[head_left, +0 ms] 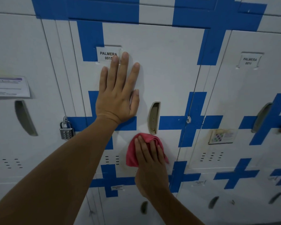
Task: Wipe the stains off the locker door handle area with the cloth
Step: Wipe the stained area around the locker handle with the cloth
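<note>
A white locker door (169, 70) with blue tape stripes fills the middle of the head view. Its recessed grey handle (153, 117) shows brown stains inside. My left hand (118, 95) lies flat on the door, fingers spread, just left of and above the handle, its fingertips over the label "PALMERA 0015" (106, 54). My right hand (149, 158) presses a crumpled pink cloth (132, 153) against the door directly below the handle. The cloth's top edge nearly touches the handle's lower end.
A combination padlock (66, 130) hangs on the hasp at the door's left edge. Neighbouring lockers with the same handles stand left (24, 117) and right (261, 117). A paper notice (8, 86) is stuck at the far left, a small sticker (222, 136) on the right locker.
</note>
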Available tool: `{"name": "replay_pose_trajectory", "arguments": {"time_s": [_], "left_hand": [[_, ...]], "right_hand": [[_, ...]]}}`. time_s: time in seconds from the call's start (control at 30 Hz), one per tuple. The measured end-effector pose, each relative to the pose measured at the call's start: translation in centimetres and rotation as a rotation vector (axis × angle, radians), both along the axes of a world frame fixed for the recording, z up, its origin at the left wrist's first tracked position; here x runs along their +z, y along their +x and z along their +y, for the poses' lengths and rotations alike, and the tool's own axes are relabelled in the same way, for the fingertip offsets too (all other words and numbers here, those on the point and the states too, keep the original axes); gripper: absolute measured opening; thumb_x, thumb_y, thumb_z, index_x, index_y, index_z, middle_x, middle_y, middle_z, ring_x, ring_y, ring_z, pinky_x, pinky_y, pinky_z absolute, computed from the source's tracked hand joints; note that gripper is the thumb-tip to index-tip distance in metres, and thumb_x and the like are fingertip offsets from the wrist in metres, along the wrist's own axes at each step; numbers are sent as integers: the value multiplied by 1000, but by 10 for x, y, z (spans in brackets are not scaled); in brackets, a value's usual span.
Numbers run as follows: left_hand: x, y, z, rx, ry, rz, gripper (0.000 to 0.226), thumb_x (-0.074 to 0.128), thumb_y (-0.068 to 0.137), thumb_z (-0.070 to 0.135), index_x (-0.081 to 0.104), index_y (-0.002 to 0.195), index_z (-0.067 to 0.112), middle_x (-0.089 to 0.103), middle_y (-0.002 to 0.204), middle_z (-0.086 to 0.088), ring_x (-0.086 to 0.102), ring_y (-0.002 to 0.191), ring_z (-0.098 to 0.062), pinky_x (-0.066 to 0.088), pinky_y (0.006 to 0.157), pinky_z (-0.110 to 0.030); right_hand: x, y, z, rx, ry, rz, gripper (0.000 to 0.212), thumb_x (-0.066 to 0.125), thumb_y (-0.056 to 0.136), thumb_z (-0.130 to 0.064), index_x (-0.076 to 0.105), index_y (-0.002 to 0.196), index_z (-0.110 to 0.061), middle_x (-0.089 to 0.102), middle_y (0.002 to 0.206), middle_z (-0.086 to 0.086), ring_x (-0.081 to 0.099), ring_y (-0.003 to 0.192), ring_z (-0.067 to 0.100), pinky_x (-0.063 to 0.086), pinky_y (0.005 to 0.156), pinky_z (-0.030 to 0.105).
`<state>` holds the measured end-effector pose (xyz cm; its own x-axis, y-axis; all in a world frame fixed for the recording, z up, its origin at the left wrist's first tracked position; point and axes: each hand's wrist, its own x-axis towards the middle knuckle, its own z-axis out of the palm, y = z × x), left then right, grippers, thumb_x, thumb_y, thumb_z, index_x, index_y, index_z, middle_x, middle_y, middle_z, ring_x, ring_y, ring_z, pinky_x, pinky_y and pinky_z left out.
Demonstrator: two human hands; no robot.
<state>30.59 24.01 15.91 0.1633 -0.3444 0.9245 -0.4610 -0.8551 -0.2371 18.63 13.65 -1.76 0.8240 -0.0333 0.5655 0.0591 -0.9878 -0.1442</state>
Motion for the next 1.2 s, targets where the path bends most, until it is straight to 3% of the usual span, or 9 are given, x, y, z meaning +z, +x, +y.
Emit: {"name": "replay_pose_trajectory", "arguments": {"time_s": [0.23,0.43,0.6,0.87,1.03,1.2], "left_hand": [[0,-1,1,0,-2,2,68,38,99,36,18,159,12,16,164,-21,13,152,-40,5,124,-52],[0,-2,1,0,6,13,68,39,98,36,17,159,13,16,164,-21,12,152,-40,5,124,-52],[0,-2,1,-2,5,21,68,37,99,36,17,159,13,14,164,-20,11,152,-39,4,124,-51],[-1,-2,0,7,11,18,68,36,99,36,15,159,13,14,164,-21,10,152,-40,3,124,-52],[0,-2,1,5,6,14,68,37,99,35,17,159,12,15,164,-21,12,152,-40,5,124,-52],[1,-1,0,-3,4,7,68,38,98,35,18,159,12,16,164,-21,13,152,-40,6,124,-53]], "right_hand": [[0,-20,-57,-93,-91,59,108,76,71,-23,9,156,-24,23,160,-2,15,147,29,11,116,52],[-2,-11,-25,-83,-12,49,109,75,73,-28,4,156,-25,21,160,-2,19,146,32,14,115,52],[3,-18,-49,-74,-92,82,106,76,73,-28,11,156,-26,24,159,-3,19,147,30,15,116,53],[-3,-10,-15,-133,58,22,110,78,70,-26,9,156,-22,20,161,0,17,147,33,16,115,53],[0,-12,-30,-70,-37,69,108,76,72,-27,9,156,-27,23,160,-3,16,147,30,14,115,53],[-1,-22,-60,-160,-67,70,104,77,71,-25,16,156,-23,23,160,-1,12,148,30,17,116,57]]}}
